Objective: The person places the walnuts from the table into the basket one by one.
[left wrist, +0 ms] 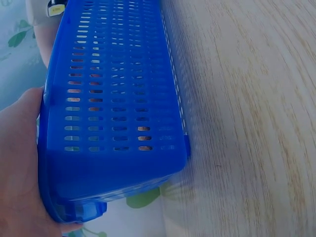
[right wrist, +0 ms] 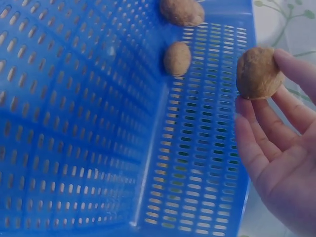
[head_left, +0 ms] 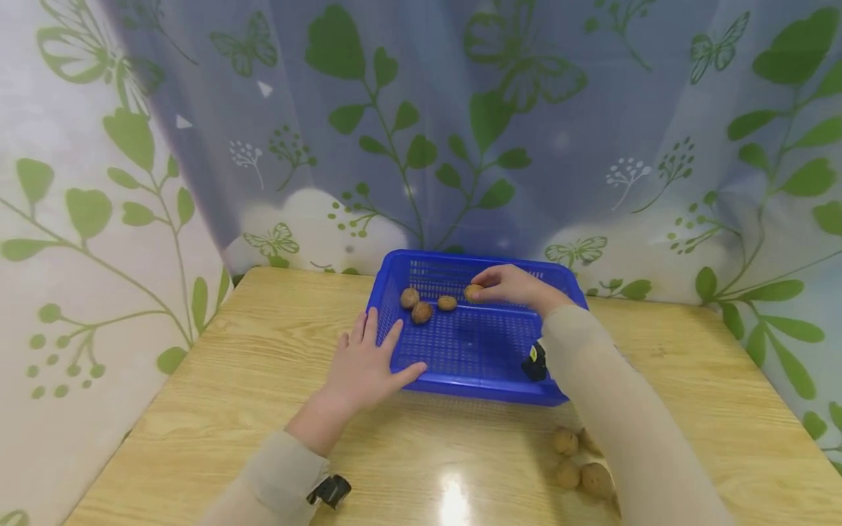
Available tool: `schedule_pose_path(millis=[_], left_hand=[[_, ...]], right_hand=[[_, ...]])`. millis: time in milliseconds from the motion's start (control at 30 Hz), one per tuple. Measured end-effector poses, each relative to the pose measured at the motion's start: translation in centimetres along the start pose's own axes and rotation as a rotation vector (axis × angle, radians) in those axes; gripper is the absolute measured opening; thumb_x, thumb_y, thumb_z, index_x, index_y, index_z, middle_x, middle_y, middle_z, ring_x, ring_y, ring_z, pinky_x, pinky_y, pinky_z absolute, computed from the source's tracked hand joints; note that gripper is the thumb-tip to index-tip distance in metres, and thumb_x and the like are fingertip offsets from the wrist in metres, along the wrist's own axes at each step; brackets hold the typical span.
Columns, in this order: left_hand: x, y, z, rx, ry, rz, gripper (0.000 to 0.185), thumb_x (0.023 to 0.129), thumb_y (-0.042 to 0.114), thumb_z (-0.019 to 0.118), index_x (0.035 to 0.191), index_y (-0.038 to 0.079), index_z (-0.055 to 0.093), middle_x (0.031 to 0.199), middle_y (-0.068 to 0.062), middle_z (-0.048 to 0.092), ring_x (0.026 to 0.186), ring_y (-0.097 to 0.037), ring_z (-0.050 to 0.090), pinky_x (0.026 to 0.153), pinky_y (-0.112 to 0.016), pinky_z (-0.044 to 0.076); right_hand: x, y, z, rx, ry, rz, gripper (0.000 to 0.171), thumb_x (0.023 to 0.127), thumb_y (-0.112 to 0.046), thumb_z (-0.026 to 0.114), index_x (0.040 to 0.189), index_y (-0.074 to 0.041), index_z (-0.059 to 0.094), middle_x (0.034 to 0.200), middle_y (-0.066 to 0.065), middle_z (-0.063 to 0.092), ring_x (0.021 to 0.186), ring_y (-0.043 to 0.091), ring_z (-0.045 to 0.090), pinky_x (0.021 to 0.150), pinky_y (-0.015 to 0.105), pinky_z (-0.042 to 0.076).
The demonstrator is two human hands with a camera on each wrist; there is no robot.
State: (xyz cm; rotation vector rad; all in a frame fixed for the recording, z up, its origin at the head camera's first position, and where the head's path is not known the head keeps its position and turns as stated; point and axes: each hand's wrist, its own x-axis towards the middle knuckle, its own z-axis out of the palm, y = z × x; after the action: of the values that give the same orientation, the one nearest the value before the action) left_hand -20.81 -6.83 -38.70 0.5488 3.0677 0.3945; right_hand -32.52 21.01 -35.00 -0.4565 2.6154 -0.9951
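Observation:
A blue plastic basket [head_left: 460, 386] with slotted walls stands on the wooden table. My right hand [head_left: 511, 285] reaches over its far side and pinches a walnut [right wrist: 258, 73] between thumb and fingertips, above the basket floor. Inside, toward the back left, lie a few walnuts [head_left: 422, 313], one of them a little apart [head_left: 447, 302]. My left hand [head_left: 364, 363] rests on the basket's left front rim with its fingers spread and straight; in the left wrist view the hand [left wrist: 19, 163] lies along that rim.
Several more walnuts [head_left: 567, 473] lie on the table [head_left: 263, 394] in front of the basket, partly hidden by the right sleeve [head_left: 612, 380]. A curtain [head_left: 421, 131] printed with leaves and butterflies hangs right behind the table's back edge.

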Motion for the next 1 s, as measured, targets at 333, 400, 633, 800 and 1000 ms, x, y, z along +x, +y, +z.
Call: schedule_pose_path(millis=[333,400,633,800,1000], left_hand=[[-0.2,0.2,0.0,-0.003,0.01,-0.003,0.088,0.084,0.074,0.035,0.148,0.015,0.029,0.151,-0.027,0.009,0.139,-0.04,0.001,0.105,-0.06,0.015],[-0.1,0.1,0.0,-0.001,0.011,-0.004,0.088,0.084,0.074,0.034,0.148,0.015,0.028,0.151,-0.027,0.008,0.139,-0.04,0.0,0.105,-0.06,0.015],[0.0,0.1,-0.2,0.008,0.025,0.012,0.087,0.084,0.072,0.037,0.148,0.013,0.029,0.15,-0.028,0.01,0.139,-0.042,0.002,0.105,-0.061,0.016],[0.2,-0.2,0.0,0.017,0.021,0.013,0.088,0.084,0.074,0.034,0.148,0.014,0.028,0.151,-0.028,0.008,0.139,-0.042,0.002,0.105,-0.06,0.016],[0.0,0.0,0.1,0.006,0.018,0.015,0.088,0.084,0.074,0.034,0.148,0.014,0.027,0.151,-0.028,0.008,0.138,-0.042,0.002,0.105,-0.061,0.016]], right_hand=[[0.9,0.0,0.5,0.031,0.004,-0.009,0.042,0.094,-0.017,0.057,0.129,0.005,0.05,0.128,0.02,0.054,0.117,0.034,0.05,0.095,0.044,0.042],[0.8,-0.1,0.0,0.024,0.021,-0.008,0.043,0.094,-0.018,0.056,0.13,0.004,0.05,0.127,0.019,0.054,0.117,0.033,0.049,0.095,0.044,0.041],[-2.0,-0.4,-2.7,0.081,0.044,-0.052,0.042,0.094,-0.017,0.056,0.128,0.007,0.049,0.127,0.024,0.053,0.117,0.036,0.049,0.096,0.045,0.041],[-5.2,0.1,-4.6,0.058,0.063,-0.033,0.045,0.094,-0.022,0.056,0.131,0.004,0.048,0.129,0.023,0.051,0.119,0.036,0.047,0.098,0.049,0.038],[-8.8,2.0,-5.4,0.04,0.083,-0.01,0.047,0.095,-0.027,0.056,0.131,0.001,0.048,0.13,0.021,0.051,0.121,0.036,0.046,0.099,0.051,0.035]])
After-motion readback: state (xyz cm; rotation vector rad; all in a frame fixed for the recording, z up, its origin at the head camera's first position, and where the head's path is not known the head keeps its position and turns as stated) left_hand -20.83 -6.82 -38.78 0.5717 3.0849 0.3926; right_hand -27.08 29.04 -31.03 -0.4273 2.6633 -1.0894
